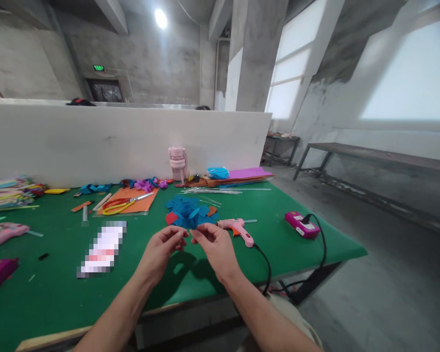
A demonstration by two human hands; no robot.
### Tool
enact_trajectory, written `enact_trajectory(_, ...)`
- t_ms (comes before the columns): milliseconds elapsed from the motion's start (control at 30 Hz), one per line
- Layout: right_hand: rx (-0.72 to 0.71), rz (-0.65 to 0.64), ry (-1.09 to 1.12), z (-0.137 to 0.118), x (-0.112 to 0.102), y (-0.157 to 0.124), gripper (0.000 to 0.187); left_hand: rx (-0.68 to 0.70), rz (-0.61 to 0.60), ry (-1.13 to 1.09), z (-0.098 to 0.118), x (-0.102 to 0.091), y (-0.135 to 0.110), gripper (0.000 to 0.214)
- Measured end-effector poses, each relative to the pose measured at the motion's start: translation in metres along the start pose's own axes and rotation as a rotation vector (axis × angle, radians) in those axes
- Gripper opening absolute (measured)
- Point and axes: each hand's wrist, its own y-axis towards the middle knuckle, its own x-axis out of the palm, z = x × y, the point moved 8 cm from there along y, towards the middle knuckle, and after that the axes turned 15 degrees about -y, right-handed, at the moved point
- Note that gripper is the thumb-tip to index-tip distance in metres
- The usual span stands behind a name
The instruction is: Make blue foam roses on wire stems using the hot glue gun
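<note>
My left hand (168, 242) and my right hand (213, 244) meet fingertip to fingertip over the front of the green table. Both are closed in a pinch, thumbs against forefingers; whatever lies between the tips is too small to make out. Just beyond them is a loose pile of blue crepe paper pieces (185, 208), with a red piece (171, 218) at its left and a brown one (212, 210) at its right. A pink glue gun (238, 229) lies beside my right hand, a glue stick poking out of its back.
Scissors (126, 201) with red and yellow handles rest on orange paper (143, 203). A purple box (302, 225) with a plugged-in black cord sits at right. Behind are thin wires (220, 190), a pink bottle (178, 162) and a white partition (132, 137). Another glue gun (9, 233) lies left.
</note>
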Motion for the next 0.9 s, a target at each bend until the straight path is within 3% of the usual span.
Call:
enact_trajectory(233,0.185,-0.157,0.226,0.011,0.031,-0.010,0.023,-0.117,-0.038,-0.295,-0.008,0.009,-0.004,0.010)
enact_trajectory(733,0.237,-0.186,0.226,0.018,0.036,-0.013,0.022,-0.134,-0.002,-0.339,-0.008,0.004,-0.005,0.015)
enact_trajectory(900,0.254,-0.221,0.289,0.018,0.040,-0.015,0.022,-0.165,-0.050,-0.374,-0.007,0.011,-0.007,0.021)
